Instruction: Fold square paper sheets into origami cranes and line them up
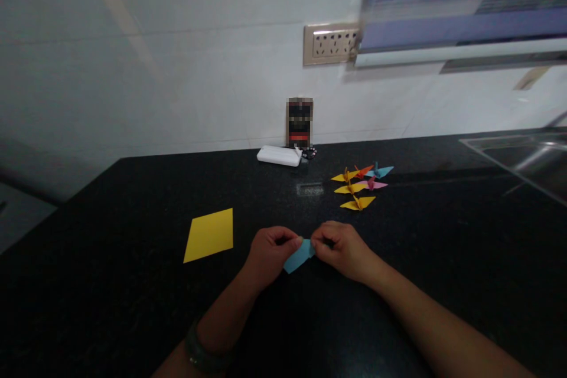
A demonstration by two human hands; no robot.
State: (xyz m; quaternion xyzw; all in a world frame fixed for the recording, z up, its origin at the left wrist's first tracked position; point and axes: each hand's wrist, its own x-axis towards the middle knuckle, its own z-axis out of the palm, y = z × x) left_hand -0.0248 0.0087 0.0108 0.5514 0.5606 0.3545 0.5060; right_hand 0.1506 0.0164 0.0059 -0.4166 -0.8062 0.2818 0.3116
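A piece of light blue origami paper, partly folded, is held just over the dark counter. My left hand pinches its upper left edge between thumb and fingers. On the other side, my right hand pinches the paper's right end, and the fingertips hide that part. To the left lies a flat sheet of yellow paper. Beyond my right hand stand several folded paper cranes: a yellow crane in front, then more yellow ones, a pink crane, an orange crane and a blue crane.
The black counter meets a pale tiled wall. At the back lies a white power bank, with a pixelated phone-like object upright behind it. A socket panel is on the wall; a metal sink lies far right.
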